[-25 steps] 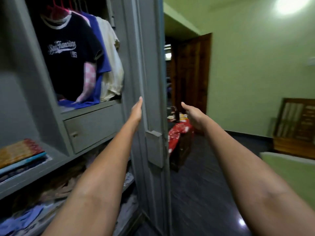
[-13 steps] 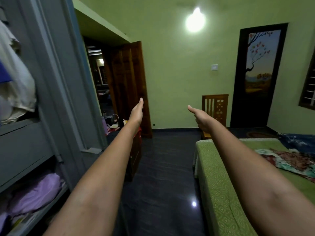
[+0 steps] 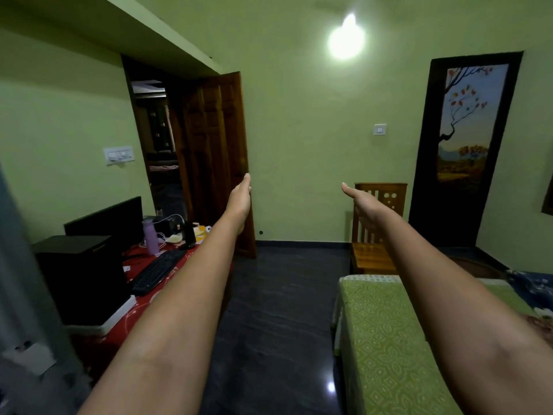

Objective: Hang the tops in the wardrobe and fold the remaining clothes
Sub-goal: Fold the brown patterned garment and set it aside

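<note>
Door [image 3: 217,163] ahead of my hands: dark varnished wood, panelled, dull sheen. Chair [image 3: 377,232]: lighter wood, polished and glossy on the seat. Floor [image 3: 278,310]: dark, smooth, glossy, mirroring the lamp. Bedcover [image 3: 386,339] under my right arm: green patterned cloth, matt, woven look. Table cover [image 3: 149,298]: red printed cloth. Keyboard [image 3: 157,272]: black matt plastic. Bottle [image 3: 150,236]: lilac, smooth. Walls [image 3: 302,130]: green paint, matt

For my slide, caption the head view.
Both empty hands, left and right, outstretched toward the bed.
</note>
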`<state>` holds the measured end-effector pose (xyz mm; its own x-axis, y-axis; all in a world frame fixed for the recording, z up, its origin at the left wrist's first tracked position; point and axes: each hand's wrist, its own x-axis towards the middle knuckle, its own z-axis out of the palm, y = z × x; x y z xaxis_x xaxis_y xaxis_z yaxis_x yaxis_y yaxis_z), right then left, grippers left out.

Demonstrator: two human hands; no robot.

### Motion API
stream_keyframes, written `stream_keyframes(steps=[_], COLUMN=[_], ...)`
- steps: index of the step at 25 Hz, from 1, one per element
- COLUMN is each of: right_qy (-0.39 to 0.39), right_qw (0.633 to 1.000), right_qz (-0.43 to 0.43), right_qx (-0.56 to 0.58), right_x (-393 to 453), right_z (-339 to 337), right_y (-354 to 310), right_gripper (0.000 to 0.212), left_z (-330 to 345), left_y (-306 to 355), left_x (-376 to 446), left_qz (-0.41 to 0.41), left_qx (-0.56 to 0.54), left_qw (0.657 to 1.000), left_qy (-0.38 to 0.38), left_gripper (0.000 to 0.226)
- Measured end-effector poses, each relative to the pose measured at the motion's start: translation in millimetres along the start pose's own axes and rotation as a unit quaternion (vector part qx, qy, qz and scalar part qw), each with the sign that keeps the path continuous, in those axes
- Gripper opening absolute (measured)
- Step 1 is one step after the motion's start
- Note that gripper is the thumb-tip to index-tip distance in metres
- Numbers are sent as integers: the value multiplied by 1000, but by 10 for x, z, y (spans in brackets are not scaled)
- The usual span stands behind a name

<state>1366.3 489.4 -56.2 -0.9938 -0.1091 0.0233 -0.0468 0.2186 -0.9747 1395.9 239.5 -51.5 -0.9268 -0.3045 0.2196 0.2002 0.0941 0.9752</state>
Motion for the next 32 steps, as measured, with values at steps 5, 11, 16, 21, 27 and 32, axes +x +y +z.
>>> stream_keyframes(steps=[5, 11, 16, 21, 27, 32], right_qy=[-13, -2, 20, 37, 74, 147], right_qw=[1000, 1000, 1000, 999, 997, 988], right_qz=[8, 8, -3, 26, 10, -11], right_qx=[-6, -3, 20, 26, 38, 49], right_x=[1167, 2707, 4049, 5241, 6570, 7454], right_z=[-41, -30, -53, -115, -628, -1597], right_y=[278, 417, 218, 434, 458, 456], right_gripper=[66, 70, 71, 72, 67, 70], left_z=[338, 650, 965, 1469, 2264, 3367], left_y=[-385, -797, -866, -1202, -1452, -1354], left_x=[1042, 2582, 4008, 5183, 6407, 7427], left_qz=[-21, -13, 1, -23, -26, -1], left_qx=[1, 14, 35, 49, -7, -33], left_qw=[1000, 1000, 999, 996, 995, 989], left_qy=[2, -6, -39, -76, -93, -141], left_gripper=[58, 60, 60, 60, 59, 59])
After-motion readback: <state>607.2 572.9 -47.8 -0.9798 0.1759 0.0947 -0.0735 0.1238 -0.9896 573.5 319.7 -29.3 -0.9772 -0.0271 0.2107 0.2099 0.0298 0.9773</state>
